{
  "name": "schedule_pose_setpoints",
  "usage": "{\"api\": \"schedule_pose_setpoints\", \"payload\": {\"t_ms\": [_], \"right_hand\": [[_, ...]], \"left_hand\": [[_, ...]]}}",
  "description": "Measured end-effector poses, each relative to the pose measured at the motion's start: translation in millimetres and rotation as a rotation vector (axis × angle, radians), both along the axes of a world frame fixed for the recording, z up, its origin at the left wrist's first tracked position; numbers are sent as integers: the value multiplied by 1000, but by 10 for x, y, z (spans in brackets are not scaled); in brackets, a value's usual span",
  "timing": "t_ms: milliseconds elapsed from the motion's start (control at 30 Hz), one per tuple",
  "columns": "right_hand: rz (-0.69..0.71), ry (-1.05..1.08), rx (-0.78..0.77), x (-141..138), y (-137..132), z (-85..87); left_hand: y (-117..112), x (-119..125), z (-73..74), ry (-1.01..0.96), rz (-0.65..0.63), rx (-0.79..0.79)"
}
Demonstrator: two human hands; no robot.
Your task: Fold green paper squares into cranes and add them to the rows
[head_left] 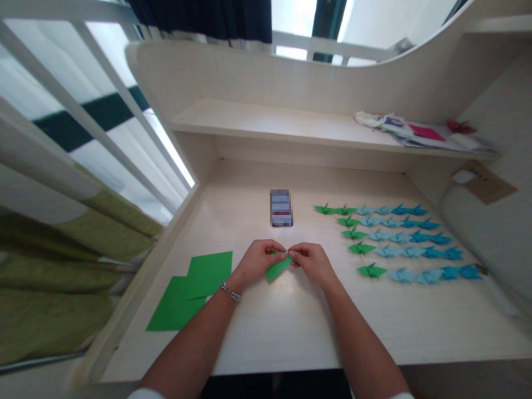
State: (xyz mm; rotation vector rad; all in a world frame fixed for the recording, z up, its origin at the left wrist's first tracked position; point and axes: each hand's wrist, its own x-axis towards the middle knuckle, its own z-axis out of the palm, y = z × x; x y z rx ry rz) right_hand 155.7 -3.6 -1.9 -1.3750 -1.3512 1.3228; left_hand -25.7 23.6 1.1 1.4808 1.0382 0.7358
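Note:
A small folded piece of green paper (277,269) is pinched between my two hands, low over the middle of the desk. My left hand (260,259) grips it with thumb and forefinger near its upper edge. Opposite, my right hand (310,260) pinches its top right corner, the fingertips of both hands almost meeting. Part of the paper hides behind the fingers. Green square sheets (210,271) lie overlapping to the left of my left forearm. To the right stand rows of folded paper cranes in green (372,270), pale blue (402,275) and deeper blue (451,272).
A phone (281,208) with a blurred screen lies beyond my hands on the desk (266,343). A raised shelf (270,119) runs along the back, with papers (424,132) at its right end. A cable and wall socket (484,182) are at the right; curtains hang left.

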Motion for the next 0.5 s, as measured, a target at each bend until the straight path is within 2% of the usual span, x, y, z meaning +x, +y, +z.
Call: {"api": "schedule_pose_setpoints", "payload": {"t_ms": [500], "right_hand": [[19, -28, 41, 36, -14, 35]], "left_hand": [[4, -14, -5, -8, 12, -19]]}}
